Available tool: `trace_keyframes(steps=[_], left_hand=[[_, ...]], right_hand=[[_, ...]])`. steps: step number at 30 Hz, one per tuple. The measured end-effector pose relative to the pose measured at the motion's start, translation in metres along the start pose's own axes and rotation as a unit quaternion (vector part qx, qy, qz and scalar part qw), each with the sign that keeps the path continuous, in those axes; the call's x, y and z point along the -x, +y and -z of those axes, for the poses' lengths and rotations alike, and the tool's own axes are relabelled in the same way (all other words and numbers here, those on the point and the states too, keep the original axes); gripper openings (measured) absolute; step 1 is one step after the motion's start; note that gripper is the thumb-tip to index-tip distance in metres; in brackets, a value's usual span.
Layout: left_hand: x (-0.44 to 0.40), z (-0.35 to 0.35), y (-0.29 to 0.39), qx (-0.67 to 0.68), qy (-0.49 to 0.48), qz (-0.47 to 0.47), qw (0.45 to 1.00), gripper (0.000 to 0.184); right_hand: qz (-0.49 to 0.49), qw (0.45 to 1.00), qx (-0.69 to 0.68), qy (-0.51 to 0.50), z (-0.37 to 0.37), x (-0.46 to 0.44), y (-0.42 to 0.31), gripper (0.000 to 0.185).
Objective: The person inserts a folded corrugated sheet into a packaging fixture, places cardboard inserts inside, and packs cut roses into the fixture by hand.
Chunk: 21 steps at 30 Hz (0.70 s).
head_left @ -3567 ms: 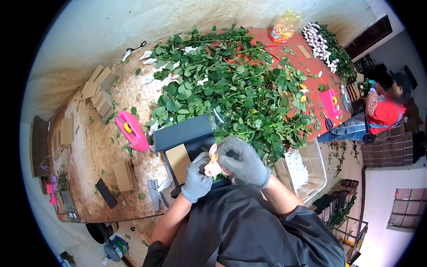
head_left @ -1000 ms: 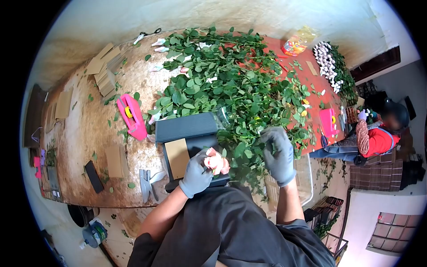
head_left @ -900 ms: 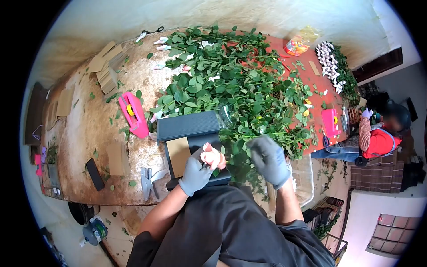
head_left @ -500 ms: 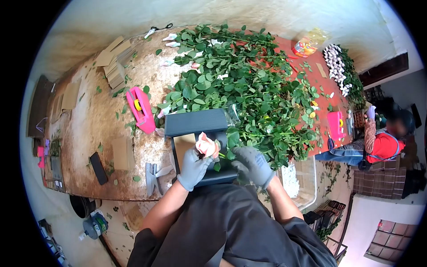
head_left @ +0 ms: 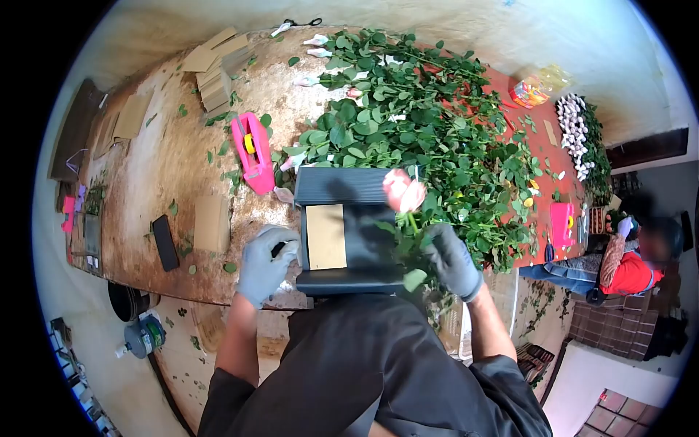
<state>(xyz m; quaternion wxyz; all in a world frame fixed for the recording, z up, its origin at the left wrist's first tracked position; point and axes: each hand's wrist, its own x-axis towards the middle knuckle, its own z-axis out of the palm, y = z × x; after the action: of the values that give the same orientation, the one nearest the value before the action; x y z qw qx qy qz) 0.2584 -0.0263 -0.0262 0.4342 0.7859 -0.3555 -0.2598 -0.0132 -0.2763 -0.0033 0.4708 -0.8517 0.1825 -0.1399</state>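
Observation:
A pink rose (head_left: 405,192) stands upright over the right side of the black padded trough (head_left: 357,282), slightly blurred. My gloved right hand (head_left: 453,262) is closed around its leafy stem. At the trough's left edge is my gloved left hand (head_left: 268,264), its fingers curled in. Whatever those fingers may hold is hidden. A tan cardboard piece (head_left: 325,237) lies inside the trough, between my hands.
Many leafy rose stems (head_left: 437,138) cover the table's middle and right. A pink tape dispenser (head_left: 253,154), dark phone (head_left: 165,242) and cardboard sheets (head_left: 212,224) lie left. Another person (head_left: 626,251) is at far right, near a second pink dispenser (head_left: 561,224).
My left hand has let go of the rose head and moved left, over where a grey metal tool lay. My right hand has carried the rose right. The view has shifted.

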Motion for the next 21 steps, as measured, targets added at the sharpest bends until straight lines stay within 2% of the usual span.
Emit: trace_keyframes(steps=[4, 5, 8, 10, 11, 13, 14, 19, 21], left_hand=[[0.01, 0.011, -0.006, -0.019, -0.011, 0.034, 0.999, 0.017], [0.01, 0.011, -0.009, -0.028, -0.022, 0.035, 0.999, 0.018], [0.009, 0.002, -0.015, -0.014, -0.055, 0.041, 0.998, 0.021], [0.007, -0.008, -0.026, -0.01, -0.065, 0.028, 0.997, 0.023], [0.006, -0.014, -0.03, -0.006, -0.075, 0.013, 0.997, 0.025], [0.005, -0.023, -0.033, 0.024, -0.097, 0.04, 0.994, 0.024], [0.004, -0.027, -0.038, 0.004, -0.113, 0.035, 0.993, 0.023], [0.002, -0.034, -0.042, 0.008, -0.119, 0.001, 0.993, 0.021], [0.001, -0.031, -0.038, 0.011, -0.129, 0.02, 0.991, 0.022]], right_hand=[[-0.121, 0.986, -0.114, -0.027, 0.02, -0.004, -0.007, 0.019], [-0.073, 0.995, -0.065, -0.031, 0.023, -0.009, -0.009, 0.018], [-0.109, 0.99, -0.068, -0.061, 0.028, -0.024, -0.026, 0.021], [0.082, 0.987, 0.076, -0.115, 0.026, -0.037, -0.026, 0.015], [0.082, 0.987, 0.076, -0.116, 0.023, -0.04, -0.027, 0.015], [0.093, 0.974, 0.106, -0.176, 0.013, -0.046, -0.03, 0.031], [0.055, 0.973, 0.114, -0.193, 0.006, -0.046, -0.033, 0.031], [0.075, 0.966, 0.129, -0.211, -0.025, -0.042, -0.001, 0.029], [0.08, 0.954, 0.167, -0.236, -0.031, -0.04, 0.005, 0.028]])
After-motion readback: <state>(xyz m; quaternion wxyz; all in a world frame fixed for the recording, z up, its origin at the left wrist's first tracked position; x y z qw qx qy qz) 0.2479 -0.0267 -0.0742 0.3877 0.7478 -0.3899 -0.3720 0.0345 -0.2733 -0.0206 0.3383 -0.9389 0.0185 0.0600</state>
